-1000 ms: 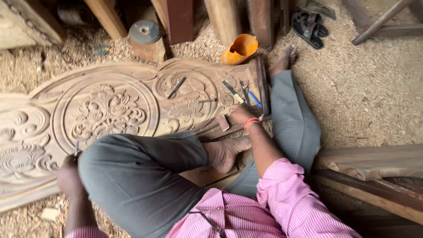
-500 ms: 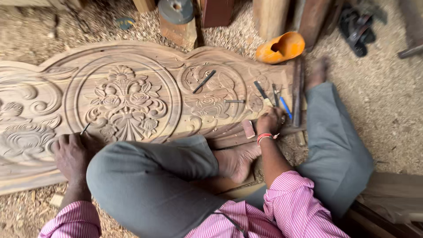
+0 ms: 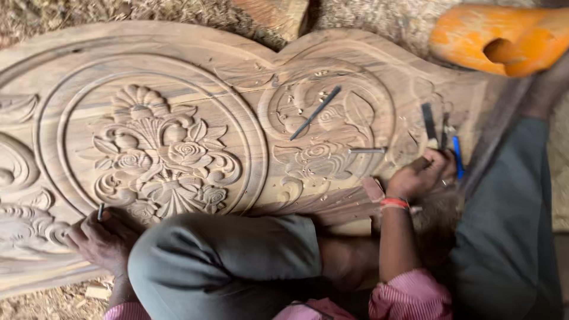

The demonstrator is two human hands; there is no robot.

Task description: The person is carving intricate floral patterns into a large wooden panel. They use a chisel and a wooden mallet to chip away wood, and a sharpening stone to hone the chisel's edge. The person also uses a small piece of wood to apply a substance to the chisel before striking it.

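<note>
My left hand (image 3: 104, 240) grips a small chisel (image 3: 101, 211) at the carved panel (image 3: 249, 154)'s lower edge, my right hand (image 3: 424, 175) closes on a tool among the chisels (image 3: 441, 127) — best picked cleanly, panel steady.

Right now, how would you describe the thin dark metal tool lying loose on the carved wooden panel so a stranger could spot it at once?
Start at the big carved wooden panel and find its smaller round medallion, right of the large flower circle. The thin dark metal tool lies slanted across that medallion, apart from both hands. Unlike the tools clustered by the right hand, including the blue-handled one, it lies alone.
</note>
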